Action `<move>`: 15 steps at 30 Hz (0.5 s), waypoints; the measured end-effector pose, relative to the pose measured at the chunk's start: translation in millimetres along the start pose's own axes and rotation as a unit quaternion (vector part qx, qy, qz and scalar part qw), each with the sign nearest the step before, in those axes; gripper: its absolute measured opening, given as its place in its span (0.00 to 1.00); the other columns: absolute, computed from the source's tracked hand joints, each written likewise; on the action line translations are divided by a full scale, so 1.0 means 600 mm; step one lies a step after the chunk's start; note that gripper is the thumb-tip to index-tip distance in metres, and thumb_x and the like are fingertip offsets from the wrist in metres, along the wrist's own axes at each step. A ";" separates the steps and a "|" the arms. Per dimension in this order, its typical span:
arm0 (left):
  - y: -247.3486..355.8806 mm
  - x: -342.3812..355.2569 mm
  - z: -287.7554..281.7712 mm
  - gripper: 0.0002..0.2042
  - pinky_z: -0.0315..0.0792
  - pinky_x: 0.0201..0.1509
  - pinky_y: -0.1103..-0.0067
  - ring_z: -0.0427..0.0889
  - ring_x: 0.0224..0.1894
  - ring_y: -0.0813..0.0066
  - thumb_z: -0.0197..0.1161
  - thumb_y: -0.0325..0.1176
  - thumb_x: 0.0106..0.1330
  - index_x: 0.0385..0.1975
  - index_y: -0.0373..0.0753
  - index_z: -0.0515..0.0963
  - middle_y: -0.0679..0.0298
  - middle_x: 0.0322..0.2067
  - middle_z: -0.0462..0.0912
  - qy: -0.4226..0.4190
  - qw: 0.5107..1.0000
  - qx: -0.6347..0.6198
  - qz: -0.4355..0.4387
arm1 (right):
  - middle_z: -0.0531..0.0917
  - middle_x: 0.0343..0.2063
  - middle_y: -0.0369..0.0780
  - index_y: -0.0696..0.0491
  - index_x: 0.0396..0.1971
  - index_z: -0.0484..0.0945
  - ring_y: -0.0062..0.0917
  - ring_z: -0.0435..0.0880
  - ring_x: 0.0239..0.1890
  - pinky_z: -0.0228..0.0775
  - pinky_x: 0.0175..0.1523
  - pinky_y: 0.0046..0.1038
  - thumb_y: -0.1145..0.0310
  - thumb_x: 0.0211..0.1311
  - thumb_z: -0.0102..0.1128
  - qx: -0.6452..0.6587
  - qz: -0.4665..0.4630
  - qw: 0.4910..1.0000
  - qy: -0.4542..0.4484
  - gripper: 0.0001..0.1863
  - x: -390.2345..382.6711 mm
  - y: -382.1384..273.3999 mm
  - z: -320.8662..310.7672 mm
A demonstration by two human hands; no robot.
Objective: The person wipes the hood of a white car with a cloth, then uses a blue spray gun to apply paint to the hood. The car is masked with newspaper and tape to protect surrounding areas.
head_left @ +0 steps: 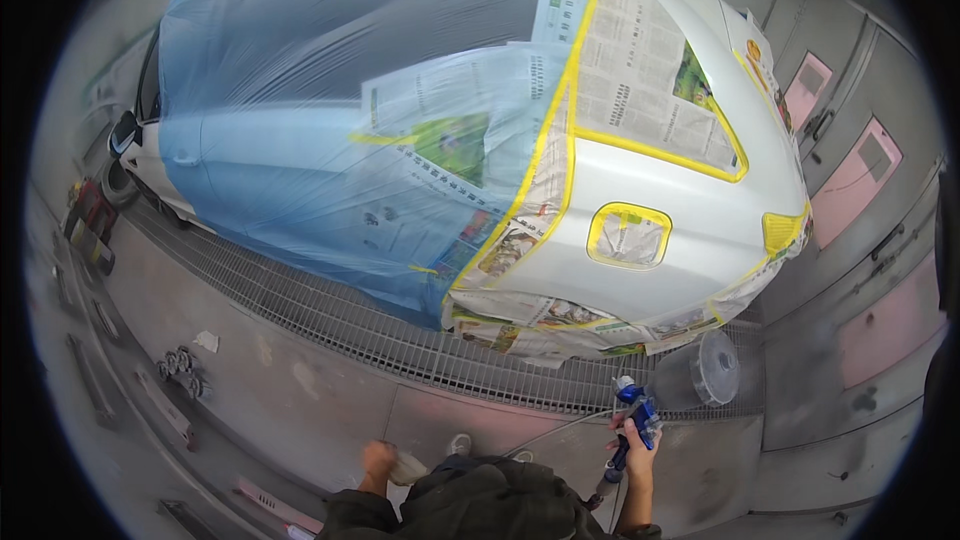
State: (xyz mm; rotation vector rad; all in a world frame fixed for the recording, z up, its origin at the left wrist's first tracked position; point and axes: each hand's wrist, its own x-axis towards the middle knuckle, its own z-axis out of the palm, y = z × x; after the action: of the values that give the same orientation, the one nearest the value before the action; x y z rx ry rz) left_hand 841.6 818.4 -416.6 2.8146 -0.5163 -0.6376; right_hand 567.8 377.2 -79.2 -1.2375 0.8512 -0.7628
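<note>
My right hand [642,443] is closed around the handle of a blue spray gun [636,405], held upright at the lower right with a hose below it. My left hand [378,460] is low at the left of my body, its fingers closed on a pale beige piece that looks like a cloth [406,468]. Ahead stands a white car; its bare rear side panel [690,225] is framed by yellow tape and newspaper [640,60]. Blue plastic film [300,180] covers the doors and windows. Newspaper and tape also cover the fuel flap [629,235]. Neither hand touches the car.
A large clear, round plastic container [715,368] is near the car's rear corner, right beside the spray gun. Floor grating [330,315] runs along the car. Small metal parts [182,372] and a white scrap [206,341] lie at left. Grey doors with pink panels [858,180] stand right.
</note>
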 end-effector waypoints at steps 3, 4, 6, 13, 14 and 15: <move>0.007 -0.007 -0.021 0.20 0.76 0.51 0.57 0.83 0.46 0.43 0.55 0.46 0.64 0.35 0.32 0.84 0.42 0.39 0.84 -0.005 1.000 0.013 0.026 | 0.83 0.35 0.43 0.59 0.44 0.76 0.26 0.84 0.34 0.79 0.22 0.27 0.68 0.65 0.61 0.006 -0.002 1.000 0.022 0.12 -0.003 0.009 -0.017; 0.018 -0.009 -0.027 0.20 0.76 0.51 0.58 0.83 0.46 0.44 0.56 0.46 0.63 0.35 0.33 0.84 0.42 0.39 0.84 -0.005 1.000 0.003 0.014 | 0.83 0.35 0.43 0.59 0.42 0.77 0.26 0.84 0.34 0.79 0.22 0.27 0.68 0.65 0.61 0.006 -0.003 0.999 0.032 0.12 -0.004 0.011 -0.023; 0.055 -0.011 -0.047 0.20 0.76 0.51 0.58 0.82 0.46 0.44 0.57 0.47 0.63 0.36 0.33 0.84 0.43 0.40 0.84 -0.021 0.999 -0.037 -0.019 | 0.83 0.35 0.43 0.59 0.43 0.76 0.26 0.84 0.34 0.79 0.22 0.27 0.68 0.65 0.61 0.005 0.005 0.999 0.041 0.12 -0.006 0.023 -0.048; 0.086 -0.009 -0.076 0.19 0.75 0.54 0.61 0.81 0.49 0.45 0.57 0.47 0.63 0.39 0.37 0.85 0.45 0.43 0.84 -0.056 0.996 -0.060 -0.026 | 0.83 0.35 0.43 0.60 0.44 0.77 0.26 0.84 0.34 0.80 0.23 0.28 0.68 0.65 0.61 0.027 0.019 0.999 0.041 0.13 -0.011 0.045 -0.090; 0.099 -0.013 -0.085 0.19 0.75 0.55 0.61 0.81 0.49 0.45 0.57 0.46 0.63 0.40 0.38 0.85 0.46 0.44 0.83 -0.060 0.997 -0.051 -0.012 | 0.83 0.35 0.42 0.60 0.44 0.77 0.26 0.84 0.34 0.80 0.23 0.28 0.68 0.65 0.61 0.027 0.020 0.999 0.040 0.13 -0.011 0.044 -0.091; 0.112 -0.015 -0.089 0.18 0.75 0.55 0.61 0.81 0.49 0.46 0.56 0.45 0.63 0.41 0.39 0.85 0.46 0.44 0.83 -0.067 0.996 -0.047 -0.020 | 0.83 0.35 0.42 0.60 0.44 0.77 0.26 0.83 0.34 0.80 0.23 0.27 0.68 0.65 0.61 0.027 0.022 0.999 0.038 0.13 -0.011 0.042 -0.093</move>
State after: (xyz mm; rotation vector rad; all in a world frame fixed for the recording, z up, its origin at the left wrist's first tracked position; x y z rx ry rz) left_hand 838.5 767.1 -347.3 2.7130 -0.4409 -0.8404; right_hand 517.0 360.5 -109.7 -1.1450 0.9121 -0.7966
